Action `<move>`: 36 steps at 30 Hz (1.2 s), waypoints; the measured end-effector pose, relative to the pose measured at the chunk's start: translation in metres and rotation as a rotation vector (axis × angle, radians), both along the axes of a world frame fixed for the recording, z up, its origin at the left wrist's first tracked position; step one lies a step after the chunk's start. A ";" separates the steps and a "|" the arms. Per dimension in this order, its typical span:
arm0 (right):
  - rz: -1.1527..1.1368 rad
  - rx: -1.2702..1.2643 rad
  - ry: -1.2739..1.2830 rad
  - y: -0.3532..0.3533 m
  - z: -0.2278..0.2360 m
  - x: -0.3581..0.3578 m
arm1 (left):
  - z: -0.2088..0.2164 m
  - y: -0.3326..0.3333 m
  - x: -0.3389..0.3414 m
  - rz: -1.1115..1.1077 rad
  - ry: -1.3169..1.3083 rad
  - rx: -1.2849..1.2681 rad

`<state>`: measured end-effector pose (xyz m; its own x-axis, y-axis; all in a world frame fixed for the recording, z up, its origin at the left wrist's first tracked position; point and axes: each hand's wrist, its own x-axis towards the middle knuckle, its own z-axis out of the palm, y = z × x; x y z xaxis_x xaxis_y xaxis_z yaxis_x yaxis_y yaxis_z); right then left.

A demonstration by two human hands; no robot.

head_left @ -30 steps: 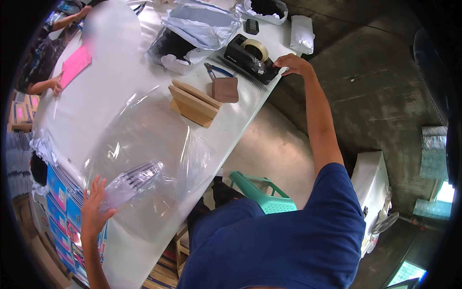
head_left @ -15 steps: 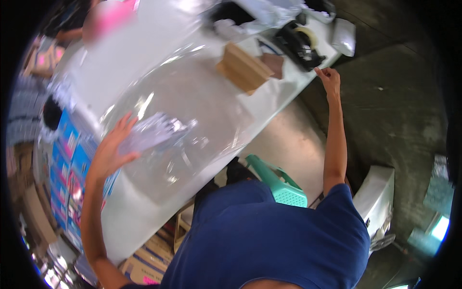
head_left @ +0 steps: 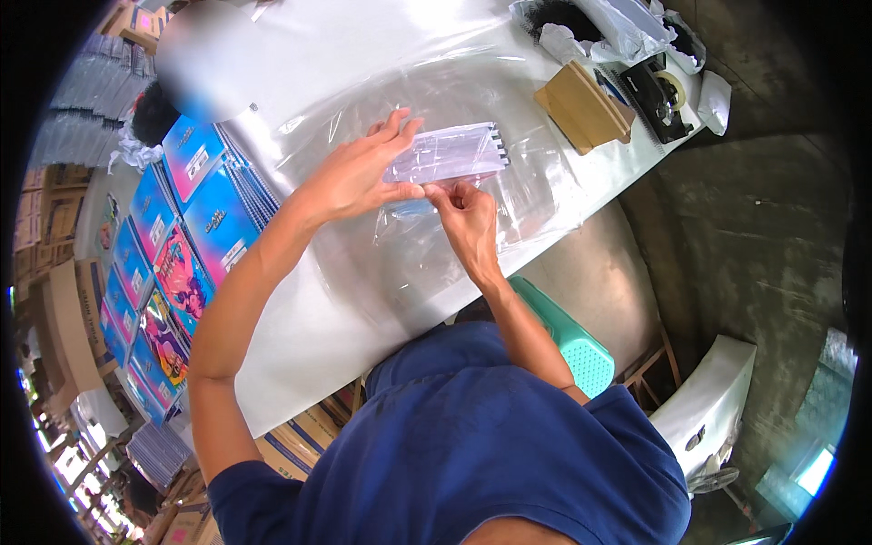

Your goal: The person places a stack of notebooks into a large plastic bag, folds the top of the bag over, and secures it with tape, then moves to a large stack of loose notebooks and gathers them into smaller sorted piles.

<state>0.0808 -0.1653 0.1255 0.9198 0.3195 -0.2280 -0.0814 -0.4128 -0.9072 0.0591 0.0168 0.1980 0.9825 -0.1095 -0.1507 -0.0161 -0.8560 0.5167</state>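
A pale, flat packet (head_left: pixel 450 154) in clear plastic, with a row of dark marks along its right end, lies on the table. Over its left end is my left hand (head_left: pixel 363 173), fingers stretched and apart, its thumb reaching toward the packet's near edge. My right hand (head_left: pixel 468 218) is closed in a pinch at that near edge, its fingertips meeting the left thumb. Whatever is between the right fingertips is too small to make out. Beneath the packet spreads a large clear plastic sheet (head_left: pixel 354 272).
Stacks of blue and pink spiral notebooks (head_left: pixel 218 227) cover the table's left side. Folded brown cardboard (head_left: pixel 581 113) and a black tape dispenser (head_left: pixel 668 100) stand at the far right of the white table (head_left: pixel 282 386). A green plastic stool (head_left: pixel 581 359) is by the near edge.
My right hand has come from beside the tape dispenser to the packet's near edge. My left hand has moved rightward with the packet. The view has shifted too.
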 end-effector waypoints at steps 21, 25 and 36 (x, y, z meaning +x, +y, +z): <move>1.859 -1.148 -1.068 0.132 0.052 0.050 | -0.066 0.044 -0.131 0.886 -0.637 -0.943; 1.351 -0.298 -0.436 0.040 0.127 0.149 | -0.064 0.035 -0.159 0.798 -0.415 -0.966; 0.743 0.241 -0.027 -0.057 -0.012 0.143 | -0.057 -0.040 -0.012 0.356 -0.495 -0.828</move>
<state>0.2242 -0.2223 0.1138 0.4492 0.8917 -0.0551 0.1623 -0.1421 -0.9765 0.0474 -0.0235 0.1414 0.9098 0.3147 0.2705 -0.2028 -0.2315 0.9515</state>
